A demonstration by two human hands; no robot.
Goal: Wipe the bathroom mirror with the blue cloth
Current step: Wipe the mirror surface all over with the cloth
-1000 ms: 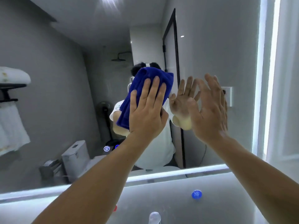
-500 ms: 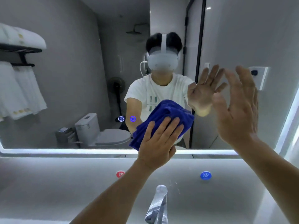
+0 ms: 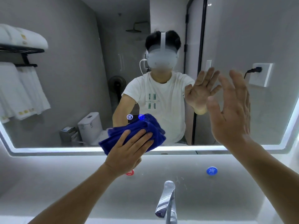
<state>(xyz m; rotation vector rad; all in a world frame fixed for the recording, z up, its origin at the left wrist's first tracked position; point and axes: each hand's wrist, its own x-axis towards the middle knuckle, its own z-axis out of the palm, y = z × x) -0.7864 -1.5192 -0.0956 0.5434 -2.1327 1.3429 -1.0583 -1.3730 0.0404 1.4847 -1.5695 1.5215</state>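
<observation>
My left hand (image 3: 129, 152) presses the blue cloth (image 3: 145, 125) against the mirror (image 3: 72, 81), low down, where its left corner overlaps the lit bottom edge. The cloth is a deep royal blue, thick and fuzzy, bunched into soft folds and ridges. My left fingers (image 3: 137, 136) lie straight and slightly spread across it. My right hand (image 3: 229, 113) is raised at the glass further right, fingers straight and apart, holding nothing; I cannot tell whether it touches. The tap (image 3: 167, 199) stands below.

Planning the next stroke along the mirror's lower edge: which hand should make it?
Left. The left hand presses the blue cloth flat against the mirror; the right hand is bare, raised beside it.
</observation>
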